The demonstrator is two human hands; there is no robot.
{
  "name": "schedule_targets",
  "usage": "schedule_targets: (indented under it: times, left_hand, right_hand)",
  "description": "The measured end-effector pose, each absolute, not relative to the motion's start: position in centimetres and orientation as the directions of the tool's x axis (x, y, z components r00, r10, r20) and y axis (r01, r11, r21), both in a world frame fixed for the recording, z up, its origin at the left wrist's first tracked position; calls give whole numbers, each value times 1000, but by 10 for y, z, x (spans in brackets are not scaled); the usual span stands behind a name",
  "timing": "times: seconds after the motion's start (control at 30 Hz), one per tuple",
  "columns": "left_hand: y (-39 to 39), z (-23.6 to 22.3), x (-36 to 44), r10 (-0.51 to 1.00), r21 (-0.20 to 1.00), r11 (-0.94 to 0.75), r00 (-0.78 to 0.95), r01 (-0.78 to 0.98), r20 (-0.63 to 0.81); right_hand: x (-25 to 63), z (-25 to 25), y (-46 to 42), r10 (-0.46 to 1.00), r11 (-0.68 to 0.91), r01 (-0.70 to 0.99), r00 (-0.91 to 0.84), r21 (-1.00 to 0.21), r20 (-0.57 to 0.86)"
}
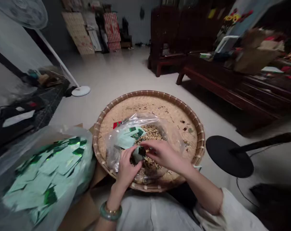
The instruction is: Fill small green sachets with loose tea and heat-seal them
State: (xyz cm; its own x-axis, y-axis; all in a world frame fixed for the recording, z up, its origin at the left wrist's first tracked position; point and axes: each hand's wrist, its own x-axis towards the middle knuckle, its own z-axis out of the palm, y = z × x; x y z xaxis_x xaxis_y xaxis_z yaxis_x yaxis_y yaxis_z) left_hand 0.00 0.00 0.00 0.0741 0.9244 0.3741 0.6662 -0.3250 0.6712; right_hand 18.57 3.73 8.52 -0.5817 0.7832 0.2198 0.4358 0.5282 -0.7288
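Observation:
Over a clear plastic bag [177,136] lying in a round woven bamboo tray [149,93], both my hands meet at a small pale-green packet with dark green shiny foil [137,156]. My left hand [126,166] grips its lower side between thumb and fingers, a jade-coloured bangle on the wrist. The fingers of my right hand [163,154] pinch at the packet's dark upper edge; whether something else is between them is hidden. Inside the bag are loose yellowish-brown dried bits [151,131] and a stack of pale-green foil packets [127,138].
To the left, a big plastic bag [84,134] full of green packets stands by cardboard [84,211]. Right of the tray is a round black stand base [228,157]. A fan base [81,91] and dark wooden furniture [208,77] stand further off. Dark scraps [185,129] dot the tray.

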Motion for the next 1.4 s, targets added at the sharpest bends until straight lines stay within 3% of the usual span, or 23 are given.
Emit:
schedule_targets:
  times: [0.23,0.47,0.6,0.7,1.0,1.17,1.4]
  left_hand:
    - [-1,2,-3,938,692,-285,43,664,345]
    - [-2,0,-1,944,731,-247,-12,637,329]
    - [-2,0,0,940,721,-256,-9,644,341]
    - [-3,0,-3,940,713,-252,-10,655,342]
    - [-3,-1,-3,948,726,-231,-17,648,316]
    - [-2,-2,-3,949,725,-235,-9,647,315]
    - [-4,-3,-5,952,725,-230,-5,649,306]
  right_hand:
    - [215,83,43,881,381,488,-448,-785,149]
    - [247,48,53,921,280,802,-380,-527,-89]
    - [233,28,52,937,222,885,-310,-408,-161]
    - [223,18,53,950,173,905,-258,-387,-178]
    - [224,5,63,943,263,767,-334,-585,-13]
    - [221,1,63,937,287,726,-348,-624,26]
    - [226,10,67,971,199,663,-232,-722,55]
